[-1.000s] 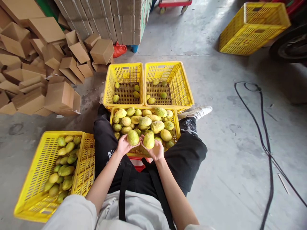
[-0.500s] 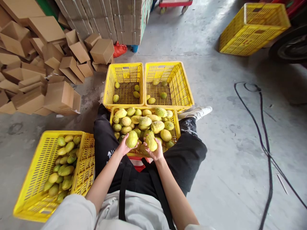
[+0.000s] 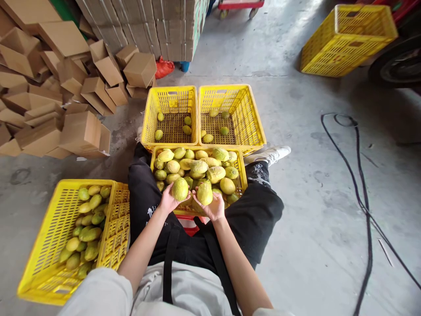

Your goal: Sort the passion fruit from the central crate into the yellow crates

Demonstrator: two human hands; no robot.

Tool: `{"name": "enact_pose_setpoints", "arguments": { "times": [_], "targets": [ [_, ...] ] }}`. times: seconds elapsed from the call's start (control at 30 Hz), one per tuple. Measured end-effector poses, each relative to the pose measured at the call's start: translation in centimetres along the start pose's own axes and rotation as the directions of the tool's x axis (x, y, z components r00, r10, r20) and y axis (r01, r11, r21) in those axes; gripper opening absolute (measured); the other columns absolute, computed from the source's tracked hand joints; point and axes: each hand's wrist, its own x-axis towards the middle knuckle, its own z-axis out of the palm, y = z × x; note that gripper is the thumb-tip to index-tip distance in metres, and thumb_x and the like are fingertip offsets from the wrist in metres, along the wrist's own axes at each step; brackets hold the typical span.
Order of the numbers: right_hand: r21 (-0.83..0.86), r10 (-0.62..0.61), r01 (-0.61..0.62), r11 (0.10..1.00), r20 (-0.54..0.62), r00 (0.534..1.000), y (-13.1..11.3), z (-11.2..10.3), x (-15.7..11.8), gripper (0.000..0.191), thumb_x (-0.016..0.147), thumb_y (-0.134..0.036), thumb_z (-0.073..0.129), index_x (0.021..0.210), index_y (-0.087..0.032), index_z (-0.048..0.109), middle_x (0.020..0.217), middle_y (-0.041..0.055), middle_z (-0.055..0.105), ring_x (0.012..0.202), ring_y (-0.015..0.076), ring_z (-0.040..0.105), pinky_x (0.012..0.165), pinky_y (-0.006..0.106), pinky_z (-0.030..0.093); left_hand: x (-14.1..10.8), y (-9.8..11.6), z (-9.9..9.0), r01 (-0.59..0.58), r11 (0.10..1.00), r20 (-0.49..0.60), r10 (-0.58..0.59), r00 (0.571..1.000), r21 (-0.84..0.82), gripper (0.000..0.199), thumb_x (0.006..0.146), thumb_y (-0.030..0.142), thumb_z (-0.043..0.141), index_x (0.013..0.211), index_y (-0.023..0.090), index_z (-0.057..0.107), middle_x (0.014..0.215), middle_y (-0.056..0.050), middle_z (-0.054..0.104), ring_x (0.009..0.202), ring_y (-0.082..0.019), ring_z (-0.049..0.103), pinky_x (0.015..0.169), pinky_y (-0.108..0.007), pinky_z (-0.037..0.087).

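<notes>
My left hand (image 3: 169, 201) holds a round yellow-green fruit (image 3: 180, 189), its fingers under and around it. In my right hand (image 3: 215, 208) lies another yellow-green fruit (image 3: 204, 194), narrower at the top. Both hands are over the near part of a yellow crate (image 3: 242, 175) full of similar fruits, some long, some round. Just beyond it stand two more yellow crates, the left one (image 3: 171, 144) and the right one (image 3: 259, 127), each with several fruits on the bottom.
A yellow crate (image 3: 39, 245) of fruits stands at the left. Cardboard boxes (image 3: 80, 131) are piled at the upper left. Another yellow crate (image 3: 342, 52) is at the upper right, and a black cable (image 3: 365, 206) lies on the floor at right.
The fruit in my right hand has turned and shifted slightly left, and the fingers of that hand have opened out somewhat. The left-hand fruit has moved slightly up and left.
</notes>
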Motion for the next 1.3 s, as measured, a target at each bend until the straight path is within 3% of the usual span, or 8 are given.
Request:
{"name": "enact_pose_setpoints", "arguments": {
  "times": [0.2, 0.4, 0.5, 0.73, 0.9, 1.03, 1.2, 1.3],
  "targets": [
    [0.047, 0.026, -0.023, 0.999, -0.05, 0.998, -0.1, -0.8, 0.2, 0.042, 0.076, -0.035, 0.06, 0.115, -0.022, 0.055, 0.089, 0.0054, 0.071, 0.075, 0.0187, 0.068, 0.066, 0.034, 0.06, 0.0, -0.1, 0.0, -0.079, 0.996, -0.113, 0.084, 0.99, 0.048, 0.033, 0.085, 0.036, 0.056, 0.107, 0.012, 0.06, 0.092, -0.011, 0.068, 0.097, -0.028, 0.065, 0.093, -0.047, 0.046],
    [0.029, 0.009, -0.008, 1.0, -0.039, 0.999, 0.2, -0.6, 0.4, 0.035, 0.075, -0.03, 0.062, 0.109, -0.021, 0.057, 0.095, 0.0064, 0.07, 0.071, 0.0167, 0.066, 0.053, 0.026, 0.057, 0.1, -0.6, -0.4, -0.046, 0.988, -0.016, 0.049, 0.999, 0.15, 0.037, 0.078, 0.032, 0.066, 0.109, 0.014, 0.058, 0.101, -0.013, 0.068, 0.098, -0.029, 0.065, 0.09, -0.048, 0.048],
    [0.013, 0.001, 0.0, 1.0, -0.036, 0.999, 0.3, -0.4, 0.4, 0.029, 0.076, -0.029, 0.061, 0.103, -0.02, 0.06, 0.093, 0.0056, 0.07, 0.07, 0.0159, 0.065, 0.054, 0.026, 0.057, 0.2, -0.8, -0.6, -0.036, 0.982, 0.016, 0.034, 0.999, 0.187, 0.04, 0.077, 0.033, 0.067, 0.111, 0.014, 0.057, 0.106, -0.015, 0.067, 0.097, -0.029, 0.065, 0.087, -0.047, 0.049],
    [0.008, -0.022, 0.023, 1.0, -0.068, 0.997, 0.3, -0.3, 0.5, 0.027, 0.078, -0.03, 0.061, 0.101, -0.017, 0.062, 0.094, 0.0066, 0.07, 0.074, 0.0163, 0.066, 0.059, 0.025, 0.058, 0.5, -0.7, -0.7, -0.006, 0.985, -0.04, 0.013, 0.999, 0.174, 0.034, 0.083, 0.037, 0.058, 0.103, 0.01, 0.061, 0.099, -0.016, 0.068, 0.086, -0.025, 0.067, 0.084, -0.044, 0.05],
    [0.044, -0.025, 0.028, 0.999, -0.069, 0.997, 0.1, -0.4, 0.4, 0.034, 0.08, -0.041, 0.054, 0.103, -0.018, 0.062, 0.099, 0.0081, 0.071, 0.083, 0.0222, 0.068, 0.067, 0.036, 0.059, 0.1, -0.2, 0.0, 0.018, 0.997, -0.022, -0.016, 1.0, 0.07, 0.04, 0.086, 0.043, 0.048, 0.102, 0.009, 0.062, 0.099, -0.018, 0.068, 0.096, -0.031, 0.065, 0.086, -0.051, 0.048],
    [0.06, 0.025, -0.021, 0.998, -0.068, 0.997, -0.1, -0.5, 0.4, 0.033, 0.076, -0.035, 0.052, 0.103, -0.018, 0.062, 0.1, 0.0091, 0.072, 0.089, 0.0246, 0.068, 0.073, 0.042, 0.058, -0.1, 0.0, 0.3, 0.024, 1.0, -0.02, -0.024, 1.0, 0.016, 0.035, 0.087, 0.036, 0.046, 0.104, 0.01, 0.061, 0.1, -0.018, 0.068, 0.099, -0.032, 0.064, 0.09, -0.054, 0.045],
    [0.04, 0.019, -0.016, 0.999, -0.086, 0.996, 0.0, -0.7, 0.3, 0.029, 0.079, -0.037, 0.057, 0.101, -0.019, 0.062, 0.093, 0.0076, 0.072, 0.091, 0.0235, 0.068, 0.078, 0.042, 0.058, 0.2, -0.1, -0.3, 0.001, 1.0, -0.094, 0.002, 0.996, 0.025, 0.039, 0.086, 0.042, 0.053, 0.11, 0.012, 0.058, 0.094, -0.014, 0.069, 0.093, -0.029, 0.066, 0.087, -0.047, 0.049],
    [0.051, 0.01, -0.005, 0.999, -0.104, 0.995, 0.0, -0.8, 0.3, 0.03, 0.078, -0.036, 0.062, 0.103, -0.02, 0.06, 0.089, 0.0054, 0.072, 0.081, 0.0202, 0.068, 0.071, 0.037, 0.06, 0.4, -0.2, -0.7, -0.027, 0.997, -0.125, 0.037, 0.991, 0.075, 0.042, 0.084, 0.041, 0.057, 0.116, 0.014, 0.056, 0.087, -0.01, 0.068, 0.084, -0.025, 0.067, 0.078, -0.04, 0.052]
  ]
}}
